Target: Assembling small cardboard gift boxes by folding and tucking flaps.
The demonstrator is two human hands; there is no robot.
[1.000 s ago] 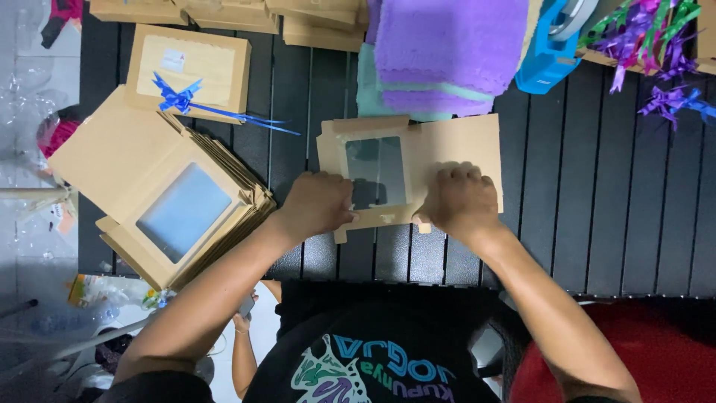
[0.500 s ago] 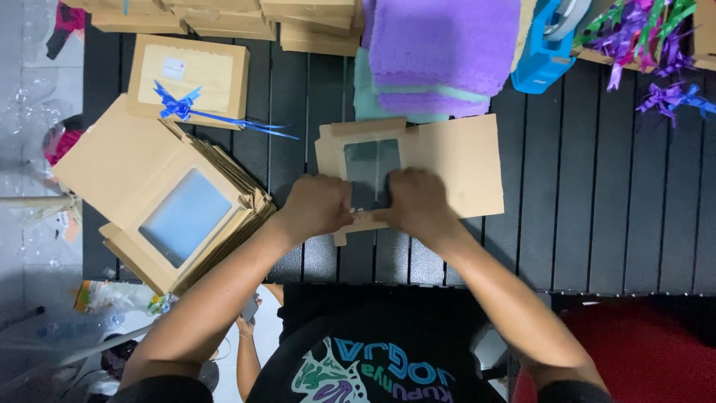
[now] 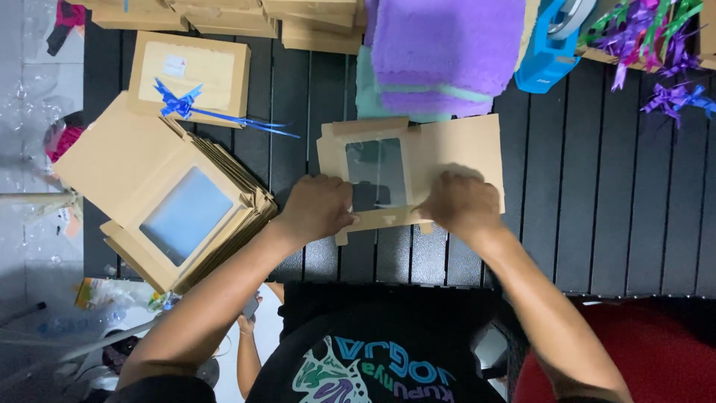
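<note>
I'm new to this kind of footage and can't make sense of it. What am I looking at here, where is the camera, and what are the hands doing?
The camera sits on a person's head and looks straight down, so the arms reach up into the picture from the bottom edge. There is no machine, only two bare hands. The left hand and the right hand both press on a flat brown cardboard box with a clear window, lying unfolded on a dark slatted table. To the left lies a stack of the same flat window boxes, and beyond it a closed box with a blue ribbon bow. At the far edge are folded purple towels, a blue tape dispenser and loose ribbon bows.
</note>
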